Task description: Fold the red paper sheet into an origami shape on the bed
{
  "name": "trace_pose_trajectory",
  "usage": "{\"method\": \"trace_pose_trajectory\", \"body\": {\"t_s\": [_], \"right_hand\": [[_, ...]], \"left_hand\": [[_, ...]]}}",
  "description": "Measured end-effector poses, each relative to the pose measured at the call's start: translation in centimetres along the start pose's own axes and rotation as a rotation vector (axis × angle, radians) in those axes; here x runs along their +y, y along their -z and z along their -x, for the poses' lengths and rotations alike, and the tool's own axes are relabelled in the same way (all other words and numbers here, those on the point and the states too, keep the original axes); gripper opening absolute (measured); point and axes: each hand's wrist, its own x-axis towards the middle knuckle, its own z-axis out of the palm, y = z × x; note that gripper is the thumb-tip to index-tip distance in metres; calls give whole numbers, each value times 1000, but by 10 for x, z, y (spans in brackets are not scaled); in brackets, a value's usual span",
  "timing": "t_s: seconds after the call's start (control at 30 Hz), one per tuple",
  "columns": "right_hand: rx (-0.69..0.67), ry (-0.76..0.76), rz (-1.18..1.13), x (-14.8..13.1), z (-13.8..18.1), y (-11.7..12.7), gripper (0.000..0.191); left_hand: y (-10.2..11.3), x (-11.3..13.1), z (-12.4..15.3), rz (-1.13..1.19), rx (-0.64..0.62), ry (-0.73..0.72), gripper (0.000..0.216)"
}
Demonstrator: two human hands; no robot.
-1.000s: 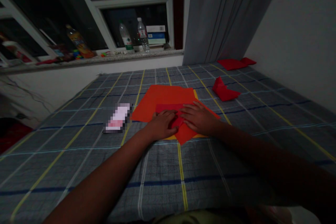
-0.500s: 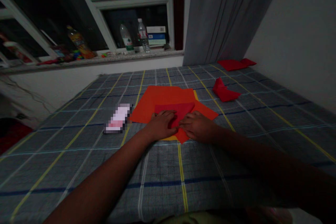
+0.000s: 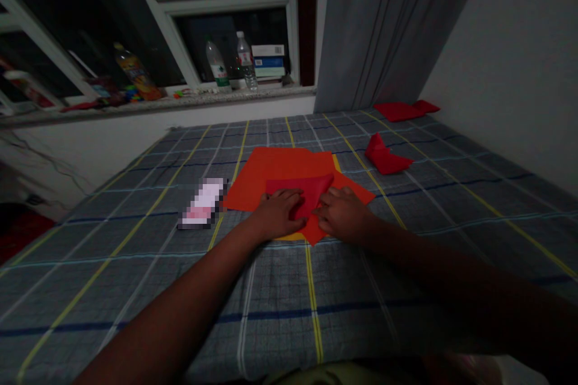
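A dark red folded paper (image 3: 311, 187) lies on a stack of orange sheets (image 3: 280, 169) spread on the grey checked bedspread (image 3: 135, 264). My left hand (image 3: 279, 213) rests on the paper's left part, fingers curled and pressing down on it. My right hand (image 3: 344, 213) presses the paper's lower right edge, its fingers bent and close together. A yellow sheet's edge (image 3: 336, 162) shows under the orange ones.
A blurred pink and white flat object (image 3: 203, 203) lies left of the sheets. A folded red paper shape (image 3: 385, 156) and flat red paper (image 3: 404, 109) lie at the far right. Bottles (image 3: 246, 61) and books (image 3: 269, 60) stand on the windowsill; a grey curtain (image 3: 383, 24) hangs right.
My right hand slid back from on top of the red paper toward its lower right edge, uncovering the folded shape. My left hand stayed in place.
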Motion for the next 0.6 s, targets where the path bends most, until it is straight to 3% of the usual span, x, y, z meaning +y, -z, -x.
{"method": "trace_pose_trajectory", "body": {"t_s": [0.27,0.6], "right_hand": [[4,-78,45,1,-2,-3,29],[-118,-362,115,49,-13,-9,39]], "left_hand": [[1,1,0,-11,-7,2,67],[2,0,-1,-24,-15,-16,63]]}}
